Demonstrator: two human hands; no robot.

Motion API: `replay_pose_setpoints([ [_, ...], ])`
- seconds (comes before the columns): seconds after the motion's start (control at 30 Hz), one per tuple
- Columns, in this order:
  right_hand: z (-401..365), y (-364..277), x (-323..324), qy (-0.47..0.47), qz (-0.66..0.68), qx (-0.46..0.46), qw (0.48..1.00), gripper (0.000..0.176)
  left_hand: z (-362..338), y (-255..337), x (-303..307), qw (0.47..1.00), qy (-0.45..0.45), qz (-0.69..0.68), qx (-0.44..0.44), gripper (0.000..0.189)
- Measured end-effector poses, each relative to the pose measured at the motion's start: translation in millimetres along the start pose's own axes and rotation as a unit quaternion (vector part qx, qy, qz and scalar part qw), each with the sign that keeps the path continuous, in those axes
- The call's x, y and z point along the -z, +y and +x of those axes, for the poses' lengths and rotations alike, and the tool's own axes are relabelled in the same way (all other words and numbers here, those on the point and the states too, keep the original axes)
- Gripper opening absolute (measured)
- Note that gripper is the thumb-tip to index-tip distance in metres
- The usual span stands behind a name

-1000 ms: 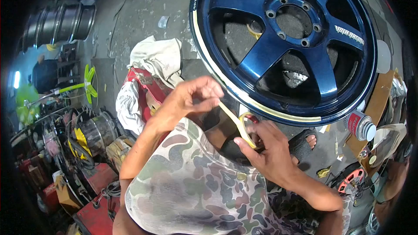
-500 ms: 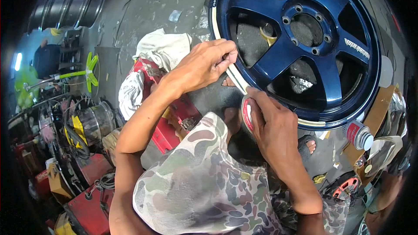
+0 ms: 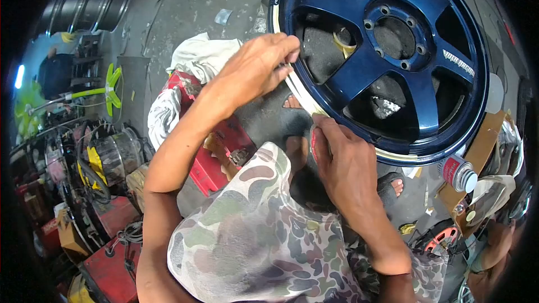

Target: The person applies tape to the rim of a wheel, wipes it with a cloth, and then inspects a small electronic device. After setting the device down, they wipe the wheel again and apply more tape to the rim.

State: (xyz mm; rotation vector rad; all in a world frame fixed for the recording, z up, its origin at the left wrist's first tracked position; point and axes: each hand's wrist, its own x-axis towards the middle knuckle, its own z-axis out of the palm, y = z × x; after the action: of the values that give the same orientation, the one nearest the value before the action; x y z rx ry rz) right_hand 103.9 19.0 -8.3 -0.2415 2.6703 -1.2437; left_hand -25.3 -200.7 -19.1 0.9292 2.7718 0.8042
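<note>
A dark blue spoked wheel (image 3: 359, 76) lies at the upper right, with pale masking tape (image 3: 304, 95) running along its outer rim. My left hand (image 3: 258, 67) is at the rim's left edge, fingers curled and pinched at the tape; the fingertips partly hide it. Lower on the rim, my right hand (image 3: 349, 163) is closed around the tape roll (image 3: 314, 143), whose red inner side shows only as a sliver beside the fingers. A taped stretch spans between the two hands. More pale tape (image 3: 393, 156) lies on the rim's bottom edge.
A red toolbox (image 3: 210, 168) with white cloths (image 3: 205, 53) sits left of my knee. A small can (image 3: 459, 174) stands by a cardboard box (image 3: 485, 143) at right. Another yellowish tape roll (image 3: 343, 45) shows through the spokes. Machinery crowds the left. Another person's arm (image 3: 499, 247) shows at lower right.
My left hand has moved slightly up and left along the rim. My right hand has shifted a little left, and its tape roll is now more hidden.
</note>
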Motion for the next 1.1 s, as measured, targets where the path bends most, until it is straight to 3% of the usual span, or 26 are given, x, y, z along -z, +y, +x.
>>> replay_pose_setpoints([
  [0.1, -1.4, 0.0, -0.6, -0.003, -0.004, 0.001, 1.000, 0.022, 11.7, -4.0, 16.4, 0.995, -0.030, 0.098, -0.010, 0.018],
  [0.17, -2.1, 1.2, -3.5, -0.002, 0.005, 0.004, 1.000, 0.022, 15.4, 1.9, 19.3, 0.993, -0.069, 0.088, 0.032, 0.016],
  [0.23, -2.7, 0.0, -5.5, 0.001, -0.002, 0.003, 1.000, 0.021, 13.6, -0.8, 14.0, 0.992, -0.106, 0.064, -0.033, 0.016],
  [0.43, -7.4, 4.8, -6.5, 0.014, -0.048, 0.023, 0.999, 0.024, 14.7, -3.1, 5.5, 0.988, -0.143, 0.054, -0.036, 0.020],
  [0.67, -16.9, 17.1, 12.7, -0.039, -0.154, 0.040, 0.987, 0.042, 15.7, -0.9, 3.6, 0.982, -0.150, 0.096, -0.054, 0.022],
  [0.93, -17.3, 13.9, 10.3, -0.050, -0.149, 0.051, 0.986, 0.045, 19.9, 4.8, 9.5, 0.980, -0.183, 0.080, -0.015, 0.022],
  [1.1, -16.8, 11.8, 11.4, -0.076, -0.124, 0.030, 0.989, 0.043, 16.1, 6.3, 1.3, 0.984, -0.158, 0.073, -0.040, 0.021],
])
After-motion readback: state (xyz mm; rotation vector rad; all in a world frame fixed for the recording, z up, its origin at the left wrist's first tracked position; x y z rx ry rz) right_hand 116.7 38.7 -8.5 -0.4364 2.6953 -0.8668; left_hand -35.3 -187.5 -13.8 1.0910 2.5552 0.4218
